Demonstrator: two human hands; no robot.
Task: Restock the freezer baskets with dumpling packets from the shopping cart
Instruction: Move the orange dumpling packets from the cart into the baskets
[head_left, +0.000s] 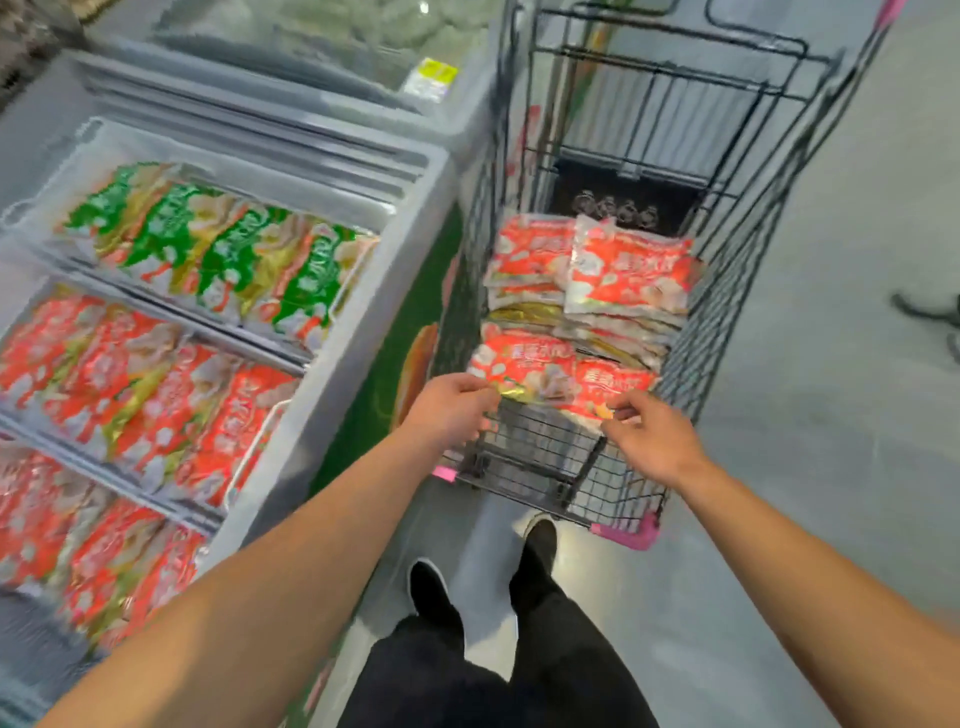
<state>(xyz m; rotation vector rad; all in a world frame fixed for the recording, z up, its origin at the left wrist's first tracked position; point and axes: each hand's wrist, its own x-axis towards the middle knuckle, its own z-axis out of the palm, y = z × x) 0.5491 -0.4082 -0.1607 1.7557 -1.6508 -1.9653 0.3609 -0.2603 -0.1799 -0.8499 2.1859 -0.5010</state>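
A black wire shopping cart (737, 291) stands on the right, holding stacks of red dumpling packets (618, 270). My left hand (449, 410) pinches the near left edge of the closest red packet (545, 374). My right hand (647, 434) reaches its near right corner, fingers curled at the edge. The open chest freezer (363, 322) on the left has white baskets: a far one with green packets (218, 249) and nearer ones with red packets (145, 395).
A second freezer with a closed glass lid (332, 47) stands behind the first. The cart's pink corner bumpers (631, 535) sit just in front of my black shoes (537, 540). Grey floor (831, 415) spreads to the right of the cart.
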